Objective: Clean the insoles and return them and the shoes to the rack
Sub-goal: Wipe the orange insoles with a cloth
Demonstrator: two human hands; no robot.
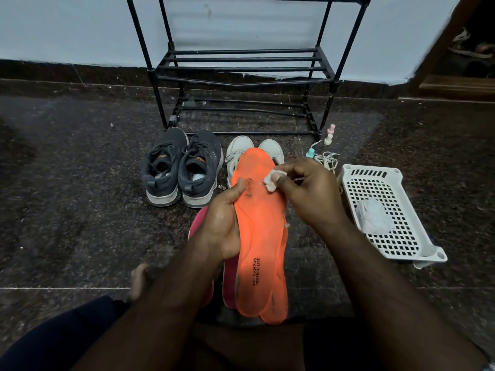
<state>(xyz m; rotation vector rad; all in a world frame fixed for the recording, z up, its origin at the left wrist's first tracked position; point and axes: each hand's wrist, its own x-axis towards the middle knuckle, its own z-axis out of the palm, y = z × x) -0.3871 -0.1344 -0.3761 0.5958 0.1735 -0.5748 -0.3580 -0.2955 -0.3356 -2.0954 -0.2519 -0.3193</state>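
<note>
On the floor before the rack [241,65], cleaning is under way: left hand [225,220] clasps an orange insole [261,236], right hand [308,188] pinches a wad [273,180] against it. Pink insoles [230,277] and both pairs of shoes [182,167] await return.

Orange insole [261,236] held upright, grey shoes [182,167] before rack [241,68]
</note>
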